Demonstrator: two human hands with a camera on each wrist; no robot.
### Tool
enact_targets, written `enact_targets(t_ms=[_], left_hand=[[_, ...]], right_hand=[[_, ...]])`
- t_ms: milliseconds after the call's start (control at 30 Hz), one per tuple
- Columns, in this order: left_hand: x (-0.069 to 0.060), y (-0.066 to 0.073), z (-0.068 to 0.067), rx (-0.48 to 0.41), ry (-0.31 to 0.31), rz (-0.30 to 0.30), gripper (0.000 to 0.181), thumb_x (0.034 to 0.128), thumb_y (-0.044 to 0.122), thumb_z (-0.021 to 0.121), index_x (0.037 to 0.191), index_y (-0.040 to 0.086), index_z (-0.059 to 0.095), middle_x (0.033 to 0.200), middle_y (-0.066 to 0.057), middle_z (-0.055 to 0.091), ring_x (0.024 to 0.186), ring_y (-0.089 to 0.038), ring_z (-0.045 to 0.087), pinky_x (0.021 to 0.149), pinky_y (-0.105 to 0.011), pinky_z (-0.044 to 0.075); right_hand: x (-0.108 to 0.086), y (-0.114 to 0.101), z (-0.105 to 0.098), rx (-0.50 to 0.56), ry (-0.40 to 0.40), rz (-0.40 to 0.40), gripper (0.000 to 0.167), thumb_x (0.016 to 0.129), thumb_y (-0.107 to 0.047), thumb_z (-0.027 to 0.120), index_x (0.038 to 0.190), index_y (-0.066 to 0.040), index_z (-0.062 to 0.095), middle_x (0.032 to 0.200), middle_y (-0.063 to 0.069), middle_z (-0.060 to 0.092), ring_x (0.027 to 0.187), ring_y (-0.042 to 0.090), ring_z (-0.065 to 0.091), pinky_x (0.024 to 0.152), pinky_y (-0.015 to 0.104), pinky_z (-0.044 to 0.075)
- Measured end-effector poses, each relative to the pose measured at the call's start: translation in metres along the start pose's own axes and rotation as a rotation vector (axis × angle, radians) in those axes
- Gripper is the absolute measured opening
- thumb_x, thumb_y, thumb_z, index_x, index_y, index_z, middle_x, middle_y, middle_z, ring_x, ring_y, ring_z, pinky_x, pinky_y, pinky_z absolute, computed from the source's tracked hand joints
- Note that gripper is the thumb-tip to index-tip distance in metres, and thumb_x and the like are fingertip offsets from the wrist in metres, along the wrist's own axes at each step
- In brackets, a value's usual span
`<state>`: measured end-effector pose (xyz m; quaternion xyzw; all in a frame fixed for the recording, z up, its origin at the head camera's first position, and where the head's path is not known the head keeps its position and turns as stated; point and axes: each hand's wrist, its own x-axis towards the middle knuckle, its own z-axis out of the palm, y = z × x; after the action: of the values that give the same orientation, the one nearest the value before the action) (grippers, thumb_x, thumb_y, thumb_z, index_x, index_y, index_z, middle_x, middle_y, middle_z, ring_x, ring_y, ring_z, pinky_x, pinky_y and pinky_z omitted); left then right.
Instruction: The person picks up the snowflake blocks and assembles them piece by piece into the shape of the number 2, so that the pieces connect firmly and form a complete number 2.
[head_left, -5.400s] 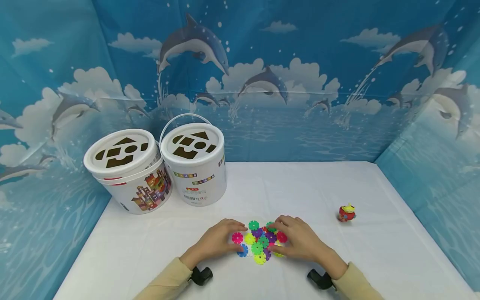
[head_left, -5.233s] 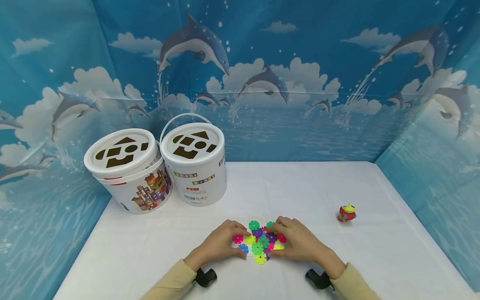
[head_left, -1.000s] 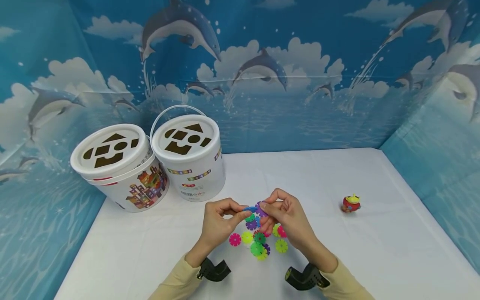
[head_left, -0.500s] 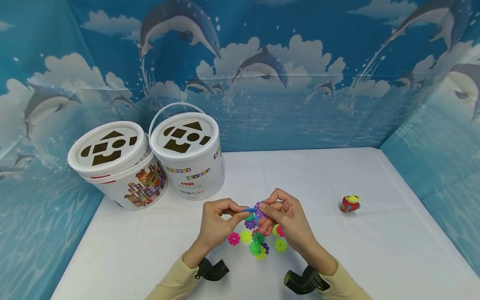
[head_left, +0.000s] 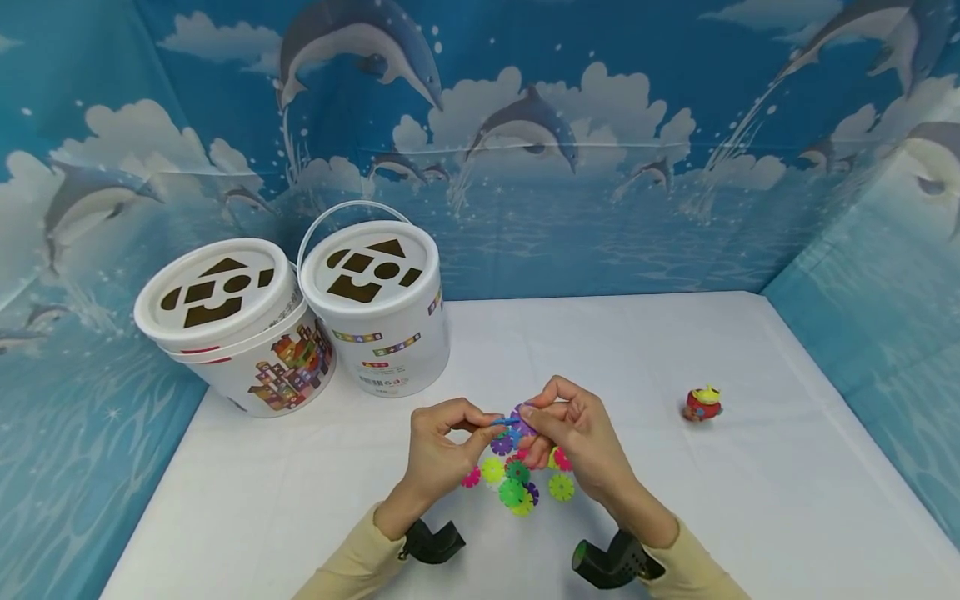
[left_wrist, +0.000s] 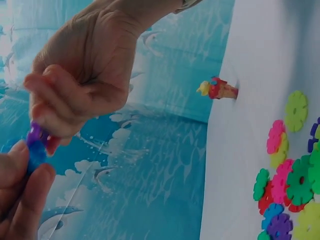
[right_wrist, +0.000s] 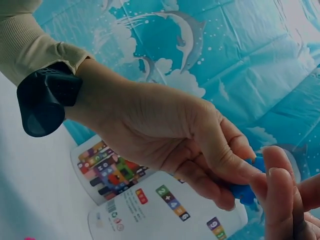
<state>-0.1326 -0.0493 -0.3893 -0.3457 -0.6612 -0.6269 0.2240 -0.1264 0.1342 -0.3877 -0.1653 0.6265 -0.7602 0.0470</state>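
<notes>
Five seconds ago both hands were down on the loose pile; now they are raised above it, each with a piece. The left hand (head_left: 447,446) pinches a blue snowflake disc (left_wrist: 37,155) between thumb and forefinger; the right hand (head_left: 579,429) pinches a purple snowflake disc (left_wrist: 35,134) between thumb and fingers. The two discs meet, blue at purple's nine o'clock in the head view, so picking out seems done and slotting together under way; whether the notches interlock, I cannot tell. The remaining discs (head_left: 517,472) lie at six o'clock from this pair, the alien figurine (head_left: 703,406) at three.
</notes>
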Motion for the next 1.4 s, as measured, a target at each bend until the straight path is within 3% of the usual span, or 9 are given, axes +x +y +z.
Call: enact_targets(t_ms=[200, 533, 800, 933, 1033, 1167, 1300, 1400], left_hand=[[0.000, -0.001, 0.000, -0.015, -0.014, -0.009, 0.020, 0.0659, -0.023, 0.072, 0.071, -0.006, 0.064, 0.070, -0.018, 0.067, 0.059, -0.021, 0.066, 0.054, -0.029, 0.055], [0.003, -0.004, -0.006, 0.020, -0.093, -0.102, 0.014, 0.0720, -0.016, 0.073, 0.076, -0.006, 0.065, 0.073, -0.016, 0.067, 0.057, -0.025, 0.065, 0.055, -0.031, 0.056], [0.010, -0.003, -0.010, 0.099, -0.013, -0.173, 0.012, 0.0744, -0.011, 0.074, 0.078, -0.007, 0.064, 0.075, -0.015, 0.068, 0.064, -0.025, 0.067, 0.058, -0.035, 0.057], [0.011, -0.002, -0.013, 0.092, 0.014, -0.235, 0.010, 0.0770, -0.009, 0.073, 0.081, -0.007, 0.064, 0.075, -0.014, 0.068, 0.065, -0.026, 0.067, 0.057, -0.035, 0.057], [0.009, -0.002, -0.015, 0.063, 0.015, -0.275, 0.009, 0.0787, -0.010, 0.071, 0.083, -0.008, 0.064, 0.075, -0.016, 0.067, 0.063, -0.030, 0.066, 0.056, -0.036, 0.056], [0.006, -0.001, -0.017, 0.041, 0.015, -0.282, 0.009, 0.0787, -0.012, 0.070, 0.084, -0.009, 0.062, 0.075, -0.017, 0.067, 0.061, -0.031, 0.065, 0.055, -0.034, 0.056], [0.006, -0.002, -0.017, 0.027, 0.019, -0.279, 0.010, 0.0792, -0.012, 0.069, 0.084, -0.008, 0.062, 0.076, -0.017, 0.067, 0.061, -0.030, 0.066, 0.053, -0.031, 0.055], [0.008, -0.001, -0.018, 0.027, 0.027, -0.288, 0.009, 0.0791, -0.011, 0.070, 0.084, -0.008, 0.063, 0.076, -0.016, 0.068, 0.061, -0.028, 0.066, 0.052, -0.032, 0.055]], right_hand=[[0.001, 0.002, 0.000, -0.005, 0.006, 0.002, 0.018, 0.094, -0.004, 0.058, 0.087, 0.005, 0.044, 0.064, 0.013, 0.066, 0.046, 0.022, 0.063, 0.045, 0.035, 0.053], [0.010, 0.007, -0.013, -0.054, -0.075, 0.117, 0.017, 0.095, -0.008, 0.057, 0.090, 0.004, 0.047, 0.066, 0.016, 0.066, 0.048, 0.027, 0.063, 0.048, 0.034, 0.054], [0.020, 0.018, -0.032, -0.129, -0.192, 0.124, 0.027, 0.103, -0.020, 0.042, 0.103, 0.006, 0.048, 0.076, 0.026, 0.064, 0.056, 0.034, 0.063, 0.053, 0.036, 0.055], [0.018, 0.034, -0.048, -0.365, -0.184, 0.192, 0.024, 0.100, -0.021, 0.051, 0.107, 0.001, 0.054, 0.081, 0.023, 0.064, 0.061, 0.036, 0.063, 0.054, 0.034, 0.054], [0.012, 0.048, -0.061, -0.678, -0.201, 0.218, 0.021, 0.093, -0.022, 0.063, 0.105, -0.004, 0.061, 0.078, 0.010, 0.062, 0.061, 0.025, 0.060, 0.053, 0.029, 0.049], [0.005, 0.057, -0.072, -1.031, -0.226, 0.237, 0.027, 0.082, -0.025, 0.076, 0.099, -0.008, 0.064, 0.079, -0.002, 0.053, 0.065, 0.014, 0.049, 0.056, 0.027, 0.042], [0.005, 0.059, -0.079, -1.167, -0.235, 0.315, 0.035, 0.073, -0.026, 0.083, 0.097, -0.011, 0.062, 0.083, -0.001, 0.050, 0.071, 0.014, 0.046, 0.060, 0.030, 0.042], [0.008, 0.061, -0.083, -1.169, -0.250, 0.351, 0.036, 0.070, -0.024, 0.085, 0.094, -0.012, 0.060, 0.081, 0.000, 0.049, 0.072, 0.016, 0.045, 0.061, 0.031, 0.042]])
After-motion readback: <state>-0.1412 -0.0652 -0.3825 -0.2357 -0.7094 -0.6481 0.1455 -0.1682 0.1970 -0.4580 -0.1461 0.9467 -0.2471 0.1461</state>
